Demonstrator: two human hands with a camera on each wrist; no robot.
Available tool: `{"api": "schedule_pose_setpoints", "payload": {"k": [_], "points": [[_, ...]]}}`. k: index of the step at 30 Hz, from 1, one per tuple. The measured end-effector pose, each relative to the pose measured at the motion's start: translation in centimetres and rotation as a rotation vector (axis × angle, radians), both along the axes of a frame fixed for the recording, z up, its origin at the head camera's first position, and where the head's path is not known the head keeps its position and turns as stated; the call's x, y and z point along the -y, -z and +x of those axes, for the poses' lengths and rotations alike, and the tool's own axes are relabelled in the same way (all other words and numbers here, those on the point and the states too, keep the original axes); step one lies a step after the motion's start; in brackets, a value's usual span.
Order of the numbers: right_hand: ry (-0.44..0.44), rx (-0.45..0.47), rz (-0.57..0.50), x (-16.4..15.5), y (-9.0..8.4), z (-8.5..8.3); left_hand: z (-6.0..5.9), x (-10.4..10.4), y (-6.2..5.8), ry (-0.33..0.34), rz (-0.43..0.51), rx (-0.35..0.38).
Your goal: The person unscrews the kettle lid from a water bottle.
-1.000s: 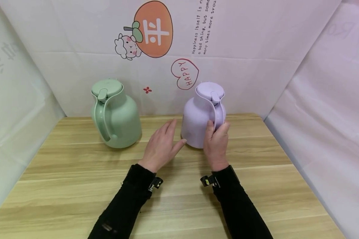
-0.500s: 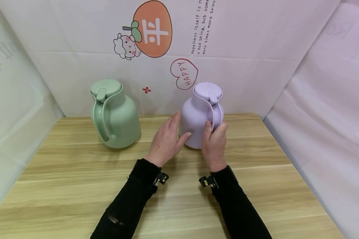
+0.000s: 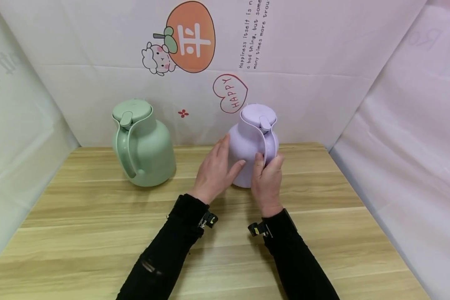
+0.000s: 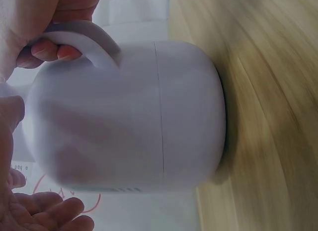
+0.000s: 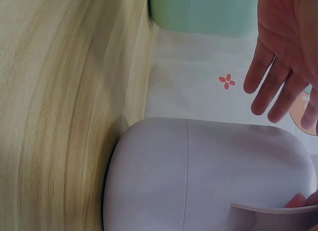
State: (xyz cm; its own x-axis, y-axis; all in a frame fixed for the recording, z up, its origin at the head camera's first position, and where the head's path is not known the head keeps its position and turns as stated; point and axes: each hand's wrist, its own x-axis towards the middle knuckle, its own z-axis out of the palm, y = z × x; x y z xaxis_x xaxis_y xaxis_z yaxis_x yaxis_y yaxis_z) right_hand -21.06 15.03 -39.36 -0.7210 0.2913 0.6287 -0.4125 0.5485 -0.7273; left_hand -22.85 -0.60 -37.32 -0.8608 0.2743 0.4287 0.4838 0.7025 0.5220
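A lilac vacuum jug (image 3: 243, 150) with a lid and loop handle stands upright on the wooden table. My right hand (image 3: 267, 183) grips the lower part of its handle, fingers passing through the loop in the left wrist view, where the handle (image 4: 87, 44) shows up close. On the jug's left side is my left hand (image 3: 215, 171), its fingers straight and spread, overlapping the jug's edge in the head view. From the right wrist, that same left hand (image 5: 288, 57) appears palm-on, with fingertips close beside the jug body (image 5: 198, 166).
A green jug (image 3: 153, 150) of the same shape stands to the left, handle turned toward me. Behind both rises a white printed cloth (image 3: 303, 50), and another white cloth (image 3: 405, 125) hangs along the right side. The wooden tabletop (image 3: 78, 233) stretches toward me.
My left hand has moved right and forward, up to the lilac jug's side. That jug has shifted very slightly left, with my right hand holding its handle throughout.
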Motion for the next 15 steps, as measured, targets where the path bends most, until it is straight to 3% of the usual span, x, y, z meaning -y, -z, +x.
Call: {"api": "schedule_pose_setpoints", "payload": {"k": [15], "points": [[-0.018,-0.002,-0.012,0.72,0.05,0.3,-0.43,-0.54,-0.28,-0.032,0.005,0.017]]}}
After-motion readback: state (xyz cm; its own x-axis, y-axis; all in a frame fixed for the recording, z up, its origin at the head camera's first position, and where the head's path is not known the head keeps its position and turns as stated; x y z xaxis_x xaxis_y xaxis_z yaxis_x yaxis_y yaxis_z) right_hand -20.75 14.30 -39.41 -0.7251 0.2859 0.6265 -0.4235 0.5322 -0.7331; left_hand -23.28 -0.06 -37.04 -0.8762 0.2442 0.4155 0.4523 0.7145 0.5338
